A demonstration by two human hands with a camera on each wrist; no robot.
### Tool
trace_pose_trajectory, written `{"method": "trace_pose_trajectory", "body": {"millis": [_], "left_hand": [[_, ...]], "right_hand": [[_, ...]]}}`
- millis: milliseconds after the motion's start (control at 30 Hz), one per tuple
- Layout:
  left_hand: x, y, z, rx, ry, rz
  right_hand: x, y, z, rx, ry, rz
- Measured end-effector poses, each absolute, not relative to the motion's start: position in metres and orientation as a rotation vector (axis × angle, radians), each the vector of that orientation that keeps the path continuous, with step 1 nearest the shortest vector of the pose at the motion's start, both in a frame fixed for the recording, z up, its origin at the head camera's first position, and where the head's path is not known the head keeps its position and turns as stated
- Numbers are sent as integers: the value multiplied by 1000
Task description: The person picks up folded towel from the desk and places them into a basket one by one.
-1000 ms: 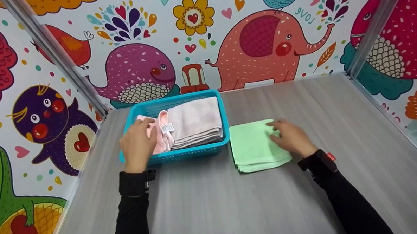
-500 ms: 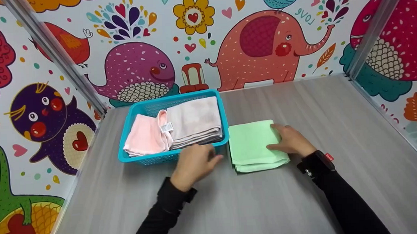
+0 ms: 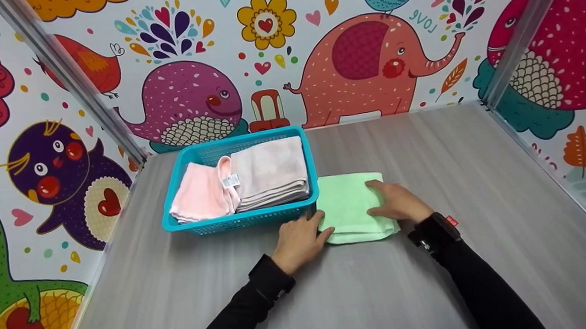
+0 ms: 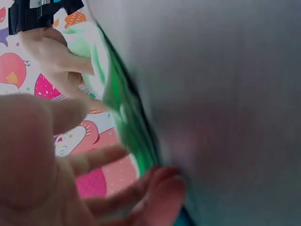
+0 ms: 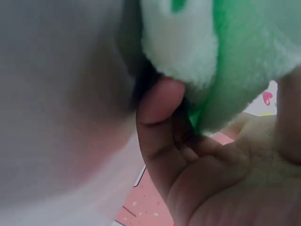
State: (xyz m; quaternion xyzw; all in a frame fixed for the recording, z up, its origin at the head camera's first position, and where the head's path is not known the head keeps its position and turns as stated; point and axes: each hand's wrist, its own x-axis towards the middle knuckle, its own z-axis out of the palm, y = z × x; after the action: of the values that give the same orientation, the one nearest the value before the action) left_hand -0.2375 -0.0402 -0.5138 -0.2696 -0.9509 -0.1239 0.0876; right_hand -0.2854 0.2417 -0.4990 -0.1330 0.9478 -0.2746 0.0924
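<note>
A folded light green towel (image 3: 349,201) lies on the table against the basket's right side. My right hand (image 3: 401,202) grips its right edge, with thumb and index finger over the top. In the right wrist view, a curled fingertip (image 5: 164,101) tucks under the towel's thick edge (image 5: 181,42). My left hand (image 3: 299,243) is at the towel's near left corner, its fingers spread and the thumb at the front edge. The left wrist view shows its fingers (image 4: 162,193) low beside the towel's layered side (image 4: 124,113). Whether they reach underneath is hidden.
A blue plastic basket (image 3: 256,219) stands left of the green towel, near the back wall. In it are a folded pink towel (image 3: 203,193) and a stack of folded greyish towels (image 3: 271,165). Printed wall panels (image 3: 278,51) border the grey table (image 3: 377,284).
My left hand has come away from the pink towel in the basket, moving right and toward me to the green towel's left corner. My right hand stays at the green towel's right edge.
</note>
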Motion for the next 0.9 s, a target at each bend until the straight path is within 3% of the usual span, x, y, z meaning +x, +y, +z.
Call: {"method": "trace_pose_trajectory", "body": {"millis": [367,900], "left_hand": [[-247,-38,-519,-978,-2927,-957],[-252,-41,-518,-1054,-2920,-1200]], "right_hand": [[-280,228,-498,-471,2806,-763],[-267,213,-495,-571,2789,-710]]}}
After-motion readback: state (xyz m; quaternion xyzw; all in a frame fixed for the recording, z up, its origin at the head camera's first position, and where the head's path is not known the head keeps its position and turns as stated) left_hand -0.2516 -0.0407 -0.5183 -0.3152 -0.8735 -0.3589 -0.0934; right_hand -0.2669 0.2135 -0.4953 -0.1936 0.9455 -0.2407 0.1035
